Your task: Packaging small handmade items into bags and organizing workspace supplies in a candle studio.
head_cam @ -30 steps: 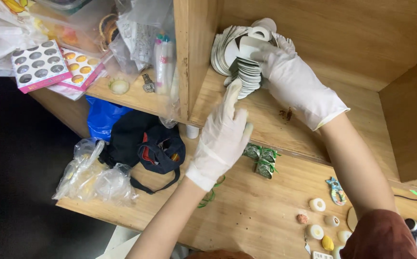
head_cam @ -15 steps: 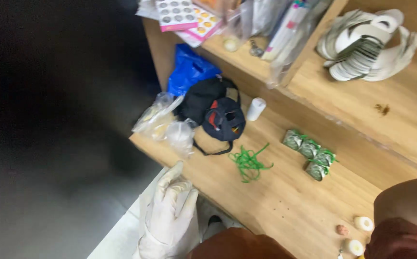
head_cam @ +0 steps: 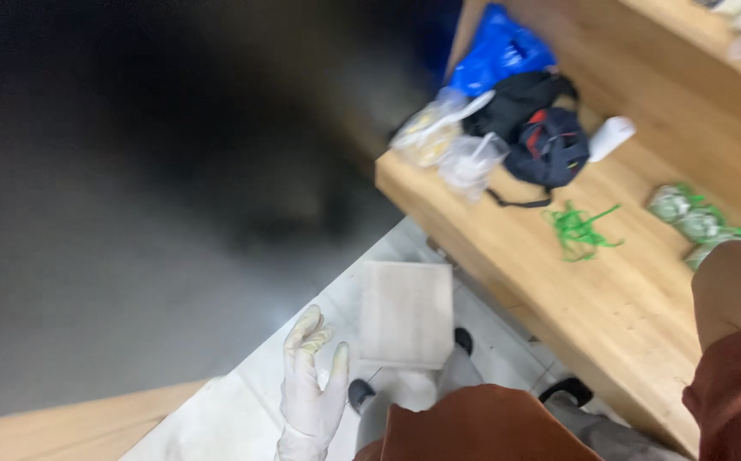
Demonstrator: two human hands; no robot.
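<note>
Head view, strongly blurred.

Left hand (head_cam: 309, 394): white glove, low over the pale floor (head_cam: 217, 418), well clear of the bench (head_cam: 609, 316). Fingers spread and slightly curled; grip released, nothing in it. Nearest thing: a flat pale square board (head_cam: 406, 313) on the floor, just to the side of the hand, between hand and bench edge. Hand and board look apart, not touching.

Right hand: out of frame. Only the bare upper arm (head_cam: 737, 286) and a rust-red sleeve (head_cam: 733, 397) show, over the bench. Grip state cannot be told.

On the bench, away from the left hand: black pouch with red trim (head_cam: 541, 141), blue plastic bag (head_cam: 498, 47) behind it, clear bags (head_cam: 451, 145) at the bench corner, a small white cylinder (head_cam: 611, 137) beside the pouch, loose green cord (head_cam: 582, 229), green-wrapped rolls (head_cam: 694, 218) near the arm.

Progress, judged: nothing held, nothing gripped; the board lies untouched. Any handling remains to be done.
</note>
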